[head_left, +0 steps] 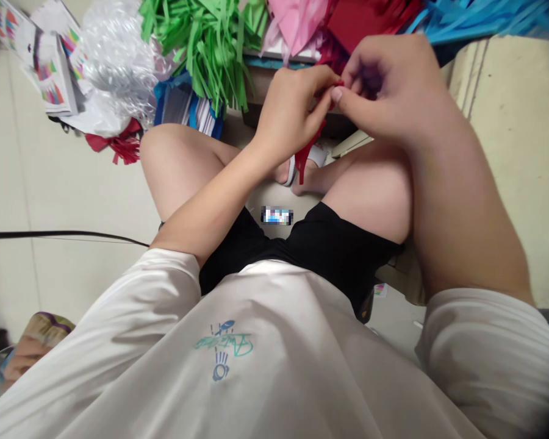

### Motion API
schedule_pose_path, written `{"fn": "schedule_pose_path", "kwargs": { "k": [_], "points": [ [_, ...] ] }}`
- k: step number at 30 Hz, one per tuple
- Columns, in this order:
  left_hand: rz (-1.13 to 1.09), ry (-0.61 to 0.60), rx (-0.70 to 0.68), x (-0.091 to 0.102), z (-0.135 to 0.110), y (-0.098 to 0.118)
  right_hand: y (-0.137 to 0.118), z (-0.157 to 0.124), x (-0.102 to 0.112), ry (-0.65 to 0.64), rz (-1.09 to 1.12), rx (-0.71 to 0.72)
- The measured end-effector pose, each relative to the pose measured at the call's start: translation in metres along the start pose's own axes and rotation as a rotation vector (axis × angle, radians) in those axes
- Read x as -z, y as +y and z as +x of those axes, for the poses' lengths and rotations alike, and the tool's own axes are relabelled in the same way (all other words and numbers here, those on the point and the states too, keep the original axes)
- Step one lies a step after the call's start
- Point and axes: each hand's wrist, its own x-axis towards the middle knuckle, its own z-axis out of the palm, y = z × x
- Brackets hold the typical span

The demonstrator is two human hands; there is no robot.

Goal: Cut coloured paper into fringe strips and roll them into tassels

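Note:
Both hands meet above my knees, pinching a thin red paper strip (307,152). My left hand (293,113) is closed on the strip, whose loose end hangs down below it towards my foot. My right hand (384,85) has its fingers curled, with thumb and fingertips pressed on the strip's upper end right against the left fingers. What lies inside the right palm is hidden.
Bundles of cut paper strips lie ahead: green (205,42), pink (297,21), red (370,18), blue (476,18). At the left are a clear plastic bag (114,61), printed white packets (46,67) and red scraps (119,146). A black cable (64,235) crosses the tiled floor.

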Motion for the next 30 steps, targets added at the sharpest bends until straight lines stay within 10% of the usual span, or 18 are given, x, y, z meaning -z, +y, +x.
{"fn": "schedule_pose_path", "kwargs": {
  "k": [8, 19, 30],
  "points": [
    [-0.111, -0.025, -0.041, -0.003, 0.005, -0.013, 0.006, 0.003, -0.001, -0.005, -0.024, -0.021],
    [-0.106, 0.199, -0.184, 0.01, -0.007, 0.024, 0.003, -0.002, 0.001, 0.005, -0.075, 0.032],
    [-0.312, 0.074, -0.206, 0.004, 0.001, 0.007, 0.002, -0.003, 0.002, 0.01, -0.119, 0.029]
  ]
}}
